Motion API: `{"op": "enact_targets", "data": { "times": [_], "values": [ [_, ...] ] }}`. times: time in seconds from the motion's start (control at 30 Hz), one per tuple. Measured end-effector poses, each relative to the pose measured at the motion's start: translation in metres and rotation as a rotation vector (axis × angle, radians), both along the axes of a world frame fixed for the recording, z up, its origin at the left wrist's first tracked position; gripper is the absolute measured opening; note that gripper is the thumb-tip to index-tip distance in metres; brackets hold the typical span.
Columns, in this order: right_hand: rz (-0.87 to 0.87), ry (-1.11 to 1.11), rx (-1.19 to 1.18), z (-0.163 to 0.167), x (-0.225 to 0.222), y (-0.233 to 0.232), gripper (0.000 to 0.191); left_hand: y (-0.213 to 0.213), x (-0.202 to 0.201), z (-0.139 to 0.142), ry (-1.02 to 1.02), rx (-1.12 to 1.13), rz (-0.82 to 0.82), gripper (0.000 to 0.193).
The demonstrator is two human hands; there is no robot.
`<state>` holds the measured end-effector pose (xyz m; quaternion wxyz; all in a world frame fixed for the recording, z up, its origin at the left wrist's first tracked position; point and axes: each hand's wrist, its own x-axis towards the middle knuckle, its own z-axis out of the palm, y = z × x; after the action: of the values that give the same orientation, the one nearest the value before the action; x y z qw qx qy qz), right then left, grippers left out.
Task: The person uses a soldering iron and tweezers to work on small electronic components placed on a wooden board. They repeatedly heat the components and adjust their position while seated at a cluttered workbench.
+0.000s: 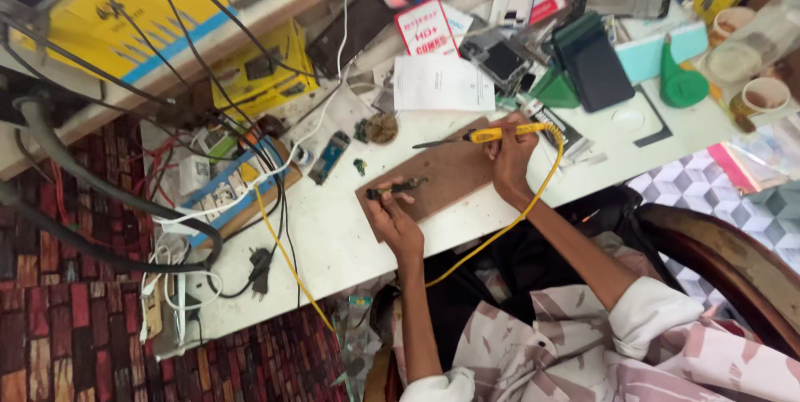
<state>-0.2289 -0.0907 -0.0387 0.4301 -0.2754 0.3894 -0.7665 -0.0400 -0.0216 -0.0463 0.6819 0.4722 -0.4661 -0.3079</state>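
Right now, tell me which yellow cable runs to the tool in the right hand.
The yellow cable looping under the right hand into the soldering iron; the other yellow wire comes from the power strip.

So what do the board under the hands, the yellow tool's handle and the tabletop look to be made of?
The board looks like wood or hardboard: matte brown, flat, with scuffed patches. The tool's handle, held in the right hand, looks like glossy yellow plastic, and its dark shaft looks like metal. The tabletop seems a smooth white laminate or painted surface, stained; the look leaves it open.
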Motion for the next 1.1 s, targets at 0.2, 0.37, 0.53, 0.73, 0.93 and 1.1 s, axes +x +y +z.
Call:
{"op": "enact_targets", "data": {
  "times": [0.2, 0.37, 0.53, 0.73, 0.93, 1.1],
  "values": [
    [0.077, 0.213, -0.081, -0.008, 0.001, 0.007, 0.036, -0.002, 0.0, -0.003, 0.065, 0.058, 0.125, 0.029],
    [0.096, 0.105, -0.141, -0.012, -0.005, 0.009, 0.038, 0.01, 0.008, 0.001, 0.064, 0.093, 0.089, 0.026],
    [0.082, 0.068, -0.132, -0.011, -0.012, 0.006, 0.039, 0.025, 0.018, 0.015, -0.152, 0.253, 0.128, 0.019],
    [0.093, -0.052, -0.061, -0.015, -0.016, 0.002, 0.033, 0.03, 0.024, 0.024, -0.12, 0.353, 0.184, 0.024],
    [0.12, -0.071, -0.035, -0.016, -0.017, -0.002, 0.027, 0.026, 0.018, 0.047, -0.6, 0.704, 0.297, 0.042],
    [0.1, -0.023, 0.021, -0.022, -0.017, -0.003, 0.035, 0.02, 0.011, 0.08, -0.97, 0.842, 0.302, 0.056]
  ]
}}
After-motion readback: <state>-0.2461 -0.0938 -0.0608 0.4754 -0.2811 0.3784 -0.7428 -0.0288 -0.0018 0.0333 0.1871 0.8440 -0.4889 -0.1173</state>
